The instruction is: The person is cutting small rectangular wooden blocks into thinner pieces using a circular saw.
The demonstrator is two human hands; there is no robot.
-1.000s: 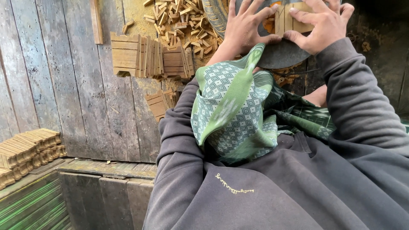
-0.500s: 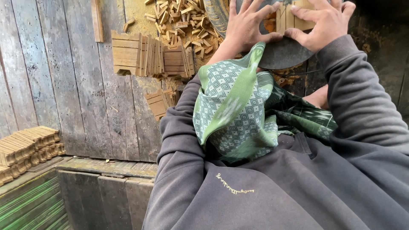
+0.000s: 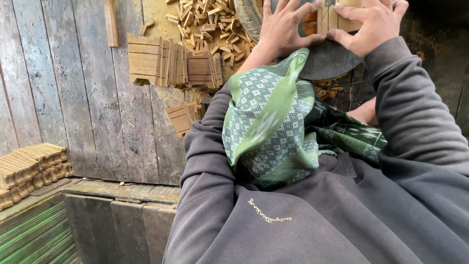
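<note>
Bare planks (image 3: 73,83) left of block stacks (image 3: 171,63)
</note>
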